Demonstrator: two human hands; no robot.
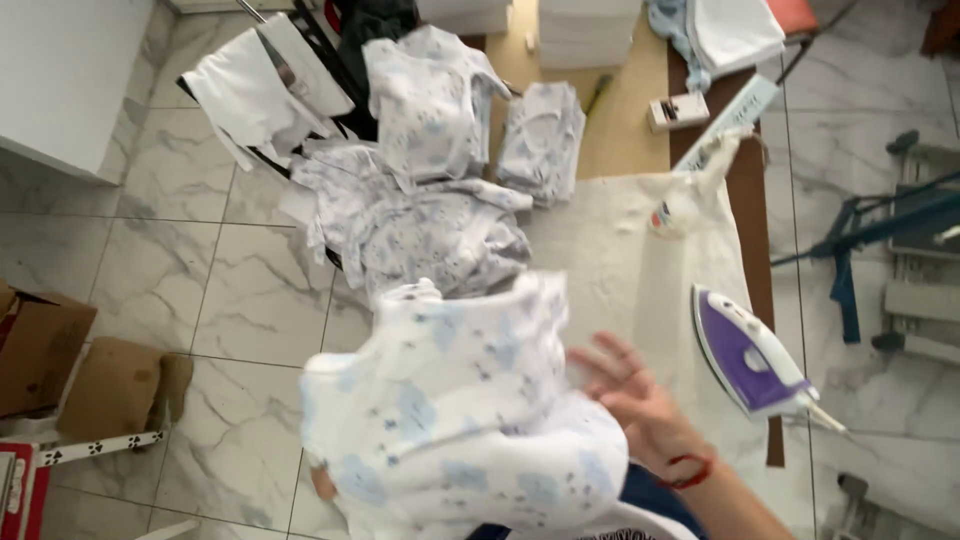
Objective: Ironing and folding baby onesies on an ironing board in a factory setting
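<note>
A white baby garment with pale blue prints (pixel 455 410) hangs bunched in front of me, over the near end of the ironing board (pixel 610 250). My left hand (pixel 323 485) is almost wholly hidden under its lower left edge and seems to grip it there. My right hand (pixel 630 395), with a red band at the wrist, has its fingers spread beside the garment's right edge, blurred by motion. A purple and white iron (pixel 750 360) stands on the board's right side, apart from both hands.
A heap of similar printed garments (pixel 420 220) lies left of the board, with a folded one (pixel 542 140) on the wooden table behind. A spray bottle (pixel 685 195) lies at the board's far end. Cardboard boxes (pixel 40 350) sit on the marble floor at left.
</note>
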